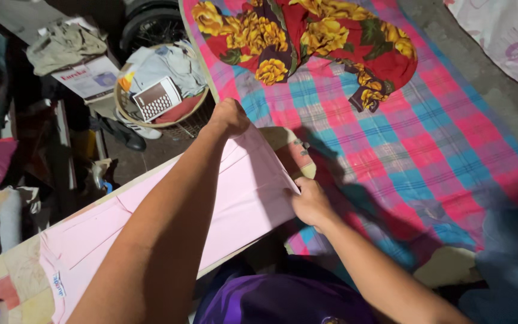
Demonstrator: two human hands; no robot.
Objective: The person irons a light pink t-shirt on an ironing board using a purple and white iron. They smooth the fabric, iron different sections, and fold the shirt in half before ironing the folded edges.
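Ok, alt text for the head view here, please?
Two bare hands, left hand and right hand, grip the end of a pale pink cloth spread over a narrow padded board. Beyond lies a pink-and-blue plaid sheet with a red floral garment.

left hand point(230, 117), right hand point(310, 203), both gripping pink cloth point(241, 204), plaid sheet point(427, 138)

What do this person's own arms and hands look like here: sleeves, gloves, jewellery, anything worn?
Both arms are bare from the frame's lower edge to the fingers; no sleeves show. The left hand and right hand wear no gloves, and no rings, watch or bracelets are visible. The only clothing in view is a shiny purple garment below the arms.
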